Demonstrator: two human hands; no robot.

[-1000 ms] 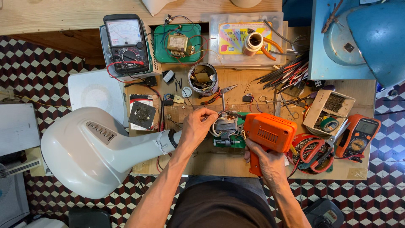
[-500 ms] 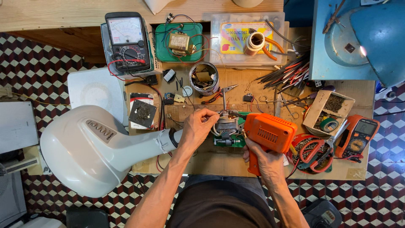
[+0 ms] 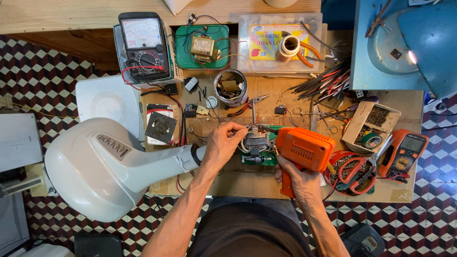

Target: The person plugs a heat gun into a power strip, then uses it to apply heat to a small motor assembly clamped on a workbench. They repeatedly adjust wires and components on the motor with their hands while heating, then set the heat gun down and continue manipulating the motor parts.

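My right hand (image 3: 299, 180) grips the handle of an orange pistol-shaped soldering gun (image 3: 303, 151), whose tip points left at a small motor with copper windings and wires (image 3: 256, 141) on the wooden bench. My left hand (image 3: 222, 144) rests on the left side of that motor, fingertips pinched at its top, apparently on a thin wire. A green board (image 3: 259, 158) lies under the motor. Just left of my left hand, a white fan housing (image 3: 100, 166) runs its neck toward the motor.
An analog multimeter (image 3: 143, 45), a green tray with a transformer (image 3: 202, 45), a tin can of parts (image 3: 230, 87), pliers (image 3: 245, 107), loose wires (image 3: 321, 81), red scissors (image 3: 350, 166), an orange digital meter (image 3: 402, 154) and a blue desk lamp (image 3: 419, 43) crowd the bench.
Both hands stay on the motor and the soldering gun with only a slight shift of the fingers. The lamp bulb now shows at the right.
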